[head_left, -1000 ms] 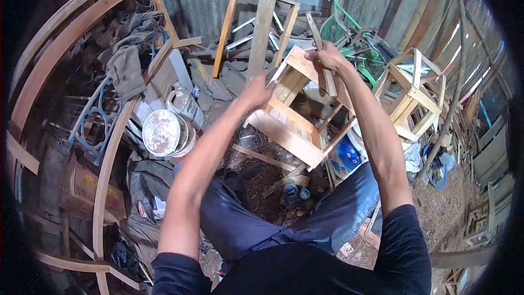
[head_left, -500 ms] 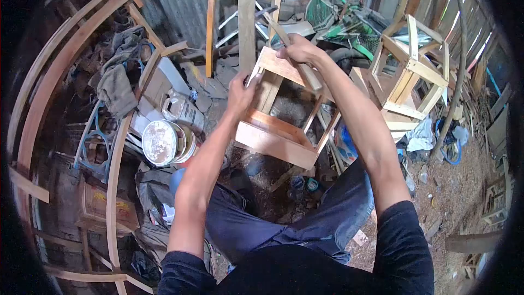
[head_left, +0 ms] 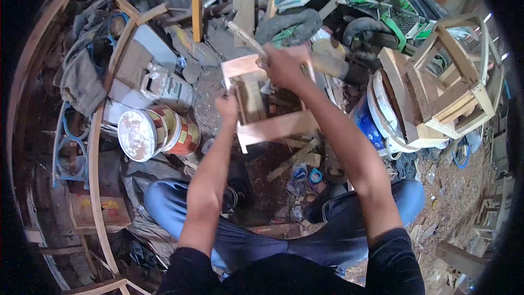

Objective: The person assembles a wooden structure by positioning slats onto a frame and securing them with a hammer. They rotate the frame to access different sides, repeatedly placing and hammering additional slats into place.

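A small rectangular wooden frame (head_left: 278, 128) is in front of me, above the littered ground between my legs. My left hand (head_left: 226, 104) is closed on the frame's left side. My right hand (head_left: 283, 69) is wrapped round a wooden stick (head_left: 245, 37), which slants up and to the left over the frame's far edge. The stick's other end is hidden behind my hand and forearm.
Paint buckets (head_left: 140, 135) and a white jug (head_left: 169, 92) stand at the left. An unfinished wooden stool frame (head_left: 458, 98) rests at the right by a blue and white bucket (head_left: 367, 123). Wood offcuts (head_left: 293, 159) lie between my feet.
The wooden frame has moved lower and turned more level. My right hand has shifted down and left with the stick. My left hand has moved slightly left and down. The view has tilted downward.
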Action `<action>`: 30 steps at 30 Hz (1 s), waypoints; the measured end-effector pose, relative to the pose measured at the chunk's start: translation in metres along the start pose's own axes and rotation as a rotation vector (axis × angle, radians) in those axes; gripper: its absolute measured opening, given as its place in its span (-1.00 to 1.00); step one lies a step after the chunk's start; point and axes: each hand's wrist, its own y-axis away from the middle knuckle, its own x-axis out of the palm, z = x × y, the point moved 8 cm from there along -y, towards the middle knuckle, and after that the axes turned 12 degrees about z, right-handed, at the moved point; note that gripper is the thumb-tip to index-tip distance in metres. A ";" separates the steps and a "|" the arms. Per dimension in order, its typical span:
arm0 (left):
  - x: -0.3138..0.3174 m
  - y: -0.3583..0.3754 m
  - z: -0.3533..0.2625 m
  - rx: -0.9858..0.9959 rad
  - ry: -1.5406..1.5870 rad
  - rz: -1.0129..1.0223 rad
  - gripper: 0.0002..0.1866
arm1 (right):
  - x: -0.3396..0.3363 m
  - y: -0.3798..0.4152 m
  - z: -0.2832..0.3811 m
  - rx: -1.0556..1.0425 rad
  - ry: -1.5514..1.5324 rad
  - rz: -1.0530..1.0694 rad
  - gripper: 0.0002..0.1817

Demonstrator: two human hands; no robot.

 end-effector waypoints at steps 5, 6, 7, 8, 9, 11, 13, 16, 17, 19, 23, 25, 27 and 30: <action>0.003 -0.013 0.022 0.121 0.068 0.295 -0.40 | -0.007 0.123 -0.016 0.230 -0.255 -0.104 -0.61; 0.006 -0.005 0.029 0.116 0.059 0.307 -0.40 | 0.002 0.146 -0.018 0.244 -0.261 -0.105 -0.61; 0.006 0.003 0.044 0.074 -0.002 0.287 -0.38 | 0.015 0.170 -0.024 0.314 -0.344 -0.103 -0.60; 0.005 0.009 0.048 0.044 -0.060 0.263 -0.36 | 0.025 0.190 -0.032 0.374 -0.423 -0.108 -0.59; 0.009 0.025 0.038 0.051 -0.014 0.286 -0.35 | 0.035 0.210 -0.039 0.373 -0.424 -0.121 -0.59; 0.020 0.051 0.026 0.065 0.050 0.316 -0.35 | 0.050 0.242 -0.053 0.417 -0.119 -0.017 -0.59; 0.020 0.060 0.021 0.079 0.076 0.307 -0.36 | 0.040 0.254 -0.051 0.478 -0.146 0.090 -0.58; 0.021 0.040 0.035 -0.239 0.111 0.302 -0.40 | 0.023 0.247 -0.040 0.505 -0.171 0.111 -0.56; 0.032 0.017 0.062 -0.272 0.124 0.357 -0.46 | 0.026 0.247 -0.046 0.562 -0.124 0.072 -0.56; 0.051 -0.001 0.070 -0.289 0.151 0.410 -0.51 | 0.033 0.243 -0.046 0.588 -0.162 -0.005 -0.48; 0.051 0.044 -0.010 -0.313 0.126 0.535 -0.40 | 0.026 0.211 -0.020 0.502 -0.377 -0.087 -0.33; 0.056 0.070 -0.063 -0.260 0.173 0.751 -0.43 | 0.006 0.192 -0.001 0.561 -0.351 0.003 -0.34; 0.084 0.067 -0.079 -0.097 0.261 0.919 -0.61 | 0.002 0.179 -0.003 0.614 -0.307 0.069 -0.34; 0.120 0.046 -0.072 -0.013 0.166 1.079 -0.66 | -0.016 0.181 -0.020 0.666 -0.273 -0.179 -0.44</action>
